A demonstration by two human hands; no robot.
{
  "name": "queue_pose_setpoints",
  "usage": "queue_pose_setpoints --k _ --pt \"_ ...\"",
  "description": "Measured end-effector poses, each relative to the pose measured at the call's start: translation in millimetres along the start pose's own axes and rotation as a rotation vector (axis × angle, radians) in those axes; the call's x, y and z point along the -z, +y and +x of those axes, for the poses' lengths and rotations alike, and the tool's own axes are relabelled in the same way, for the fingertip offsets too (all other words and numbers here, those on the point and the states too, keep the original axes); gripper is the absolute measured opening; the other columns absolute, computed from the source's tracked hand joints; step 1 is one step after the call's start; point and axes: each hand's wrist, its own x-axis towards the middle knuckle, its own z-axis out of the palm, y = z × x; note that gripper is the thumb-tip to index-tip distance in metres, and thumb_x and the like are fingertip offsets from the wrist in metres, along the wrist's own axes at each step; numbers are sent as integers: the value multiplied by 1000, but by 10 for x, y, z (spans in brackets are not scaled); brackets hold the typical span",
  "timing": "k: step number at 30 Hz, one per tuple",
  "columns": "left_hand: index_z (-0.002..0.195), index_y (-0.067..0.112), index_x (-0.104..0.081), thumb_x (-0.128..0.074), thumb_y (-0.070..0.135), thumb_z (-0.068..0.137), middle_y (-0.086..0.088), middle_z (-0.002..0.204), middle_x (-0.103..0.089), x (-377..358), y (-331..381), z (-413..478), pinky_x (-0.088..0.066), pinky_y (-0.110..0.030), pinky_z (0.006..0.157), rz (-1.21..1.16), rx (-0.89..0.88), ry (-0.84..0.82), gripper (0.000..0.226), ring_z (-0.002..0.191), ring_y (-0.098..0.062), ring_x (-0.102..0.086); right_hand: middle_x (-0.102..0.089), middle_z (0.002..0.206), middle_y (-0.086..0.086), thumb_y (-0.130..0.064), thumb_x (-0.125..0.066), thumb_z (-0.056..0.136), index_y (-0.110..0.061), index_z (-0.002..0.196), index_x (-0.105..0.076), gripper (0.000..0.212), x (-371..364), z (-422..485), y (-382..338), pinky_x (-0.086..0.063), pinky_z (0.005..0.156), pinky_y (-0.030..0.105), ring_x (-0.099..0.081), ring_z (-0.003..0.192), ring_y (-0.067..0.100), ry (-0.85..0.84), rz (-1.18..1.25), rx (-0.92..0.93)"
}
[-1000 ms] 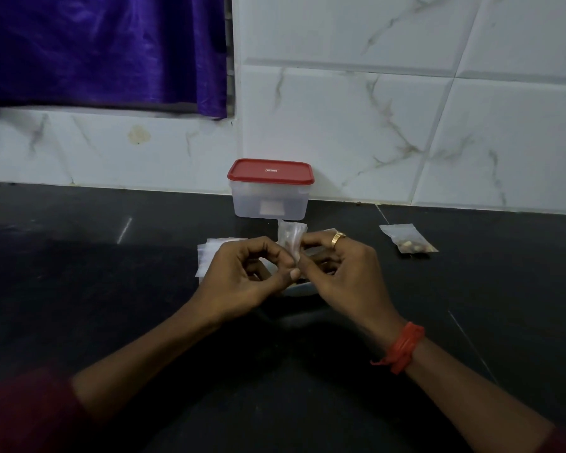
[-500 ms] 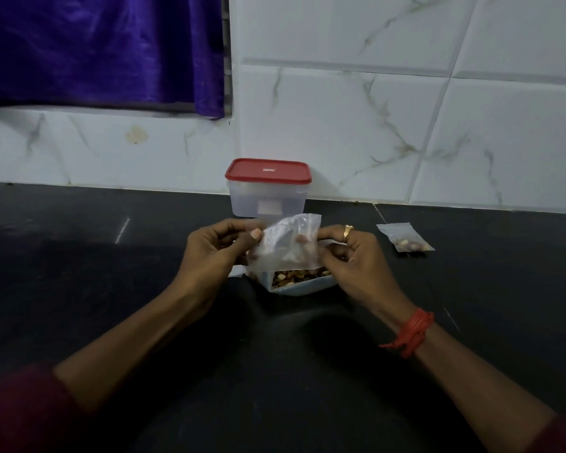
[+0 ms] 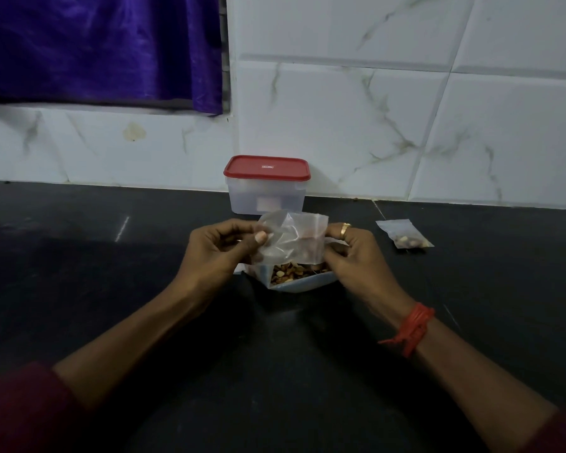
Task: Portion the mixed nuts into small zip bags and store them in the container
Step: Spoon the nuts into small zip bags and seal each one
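Note:
A small clear zip bag [image 3: 291, 238] is spread flat between my hands above a pale dish of mixed nuts [image 3: 294, 276]. My left hand [image 3: 219, 253] pinches the bag's left edge with thumb and fingers. My right hand [image 3: 353, 256], with a gold ring, pinches its right edge. Behind them a clear container with a red lid [image 3: 267, 184] stands shut against the tiled wall. A filled zip bag [image 3: 404, 233] with a few nuts lies on the counter to the right.
The black counter [image 3: 79, 273] runs to the white tiled wall [image 3: 373, 109]. A purple curtain [image 3: 95, 50] hangs at the upper left. A corner of white flat bags [image 3: 240, 268] shows under my left hand.
The crumpled bag has been pulled out flat between my hands, which have moved apart. The dish of nuts, hidden a second ago, now shows below the bag.

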Motion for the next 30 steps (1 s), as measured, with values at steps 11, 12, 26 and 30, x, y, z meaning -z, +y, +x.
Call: queue_pose_setpoints --k 11,12,26,30 --pt "108 20 -72 -62 12 96 9 91 -75 0 -2 0 -56 -21 67 121 -113 149 18 81 -7 -67 -66 120 -2 -3 -73 87 -17 127 -66 43 -36 -13 8 -57 70 21 -70 78 7 -67 -52 -21" --pt "117 22 -68 -66 15 94 10 99 -73 23 -1 -10 -54 -20 72 218 -165 167 24 87 -7 -67 -65 116 -4 -7 -76 85 -18 127 -66 45 -45 -26 10 -55 70 20 -68 74 3 -71 -116 9" --pt "131 37 -57 -73 64 73 20 131 -57 100 -67 -24 -26 -26 106 861 -503 -181 66 123 -1 -44 -54 111 -9 -11 -60 91 -30 87 -76 25 24 -43 -35 -50 75 16 -60 94 5 -71 -404 352" --pt "130 37 -59 -77 64 67 23 127 -57 137 -77 0 -34 -25 98 748 -371 -107 71 117 0 -48 -50 80 -18 -47 -48 83 -31 84 -64 23 448 87 16 -44 61 28 -51 67 0 -20 -770 349"
